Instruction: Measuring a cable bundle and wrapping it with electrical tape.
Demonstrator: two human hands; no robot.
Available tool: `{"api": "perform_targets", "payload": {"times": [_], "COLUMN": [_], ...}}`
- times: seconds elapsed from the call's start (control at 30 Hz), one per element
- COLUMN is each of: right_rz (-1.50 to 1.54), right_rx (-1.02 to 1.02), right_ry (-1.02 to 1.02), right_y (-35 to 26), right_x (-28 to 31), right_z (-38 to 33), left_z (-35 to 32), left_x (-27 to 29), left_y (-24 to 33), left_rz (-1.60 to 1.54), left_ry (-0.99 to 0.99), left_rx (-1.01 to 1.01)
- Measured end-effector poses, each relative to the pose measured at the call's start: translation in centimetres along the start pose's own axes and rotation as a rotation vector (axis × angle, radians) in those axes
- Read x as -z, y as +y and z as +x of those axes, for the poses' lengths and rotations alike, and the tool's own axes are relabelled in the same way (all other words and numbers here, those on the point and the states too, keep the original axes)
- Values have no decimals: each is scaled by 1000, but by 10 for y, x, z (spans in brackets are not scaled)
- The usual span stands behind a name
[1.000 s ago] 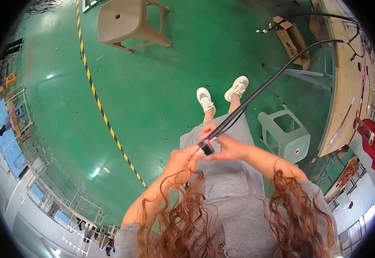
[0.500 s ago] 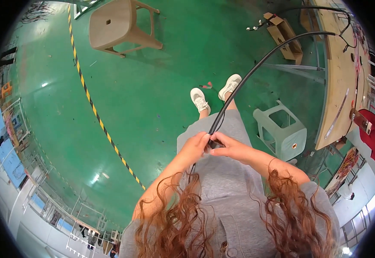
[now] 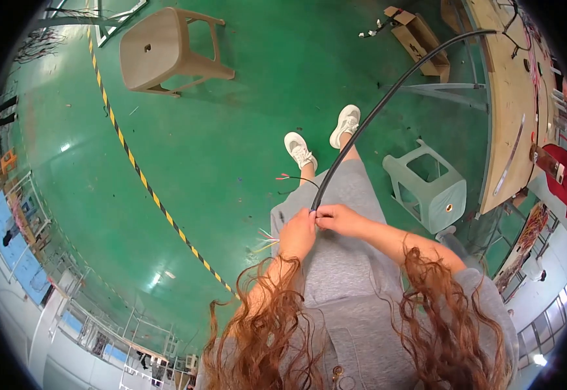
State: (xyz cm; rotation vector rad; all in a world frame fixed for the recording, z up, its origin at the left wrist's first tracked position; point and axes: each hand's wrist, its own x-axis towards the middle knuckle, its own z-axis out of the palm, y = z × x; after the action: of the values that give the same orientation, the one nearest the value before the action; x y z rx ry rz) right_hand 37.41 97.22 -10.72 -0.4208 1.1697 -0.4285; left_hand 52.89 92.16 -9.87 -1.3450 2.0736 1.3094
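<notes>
Both my hands are together in front of my lap, closed around a thick black cable [image 3: 378, 109]. My left hand [image 3: 297, 233] wraps it, with thin coloured wire ends [image 3: 267, 241] fanning out on its left side. My right hand [image 3: 337, 220] pinches at the same spot, its fingertips against the left thumb. From there the cable arcs up and right to a wooden workbench [image 3: 508, 97]. A thin black branch wire [image 3: 300, 177] with red tips leaves the cable just above my hands. What lies inside my grip is hidden.
A pale green plastic stool [image 3: 449, 205] lies on its side at the right, near the bench. Beyond my feet is a beige stool [image 3: 157, 49] at the upper left. An open cardboard box [image 3: 420, 42] stands by the bench legs. Yellow-black tape [image 3: 134, 162] crosses the green floor.
My hands have drawn closer together on the cable. Coloured wire ends now show beside my left hand, and the red-tipped branch has swung left. The whole view has shifted slightly.
</notes>
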Motion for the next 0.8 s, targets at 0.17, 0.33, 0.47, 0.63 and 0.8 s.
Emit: {"api": "perform_targets", "payload": {"times": [0.17,0.33,0.47,0.63,0.8], "right_rz": [200,429,431,382,670], "right_rx": [391,293,277,205,378], "right_ry": [-171,470,654,698,571], "right_y": [-55,-48,-23,-19,-12], "right_x": [-33,34,62,40,12], "right_z": [-81,-94,-84,-43,-35], "left_z": [19,18,-12,-43,-84], "left_x": [-4,21,37,30,10], "left_y": [-37,-54,-28,-6,-11], "left_rz": [83,-1020,-848,-277,-151], "left_ry": [-10,-305,-116,301,326], "left_rx": [98,155,46,-126,-256]}}
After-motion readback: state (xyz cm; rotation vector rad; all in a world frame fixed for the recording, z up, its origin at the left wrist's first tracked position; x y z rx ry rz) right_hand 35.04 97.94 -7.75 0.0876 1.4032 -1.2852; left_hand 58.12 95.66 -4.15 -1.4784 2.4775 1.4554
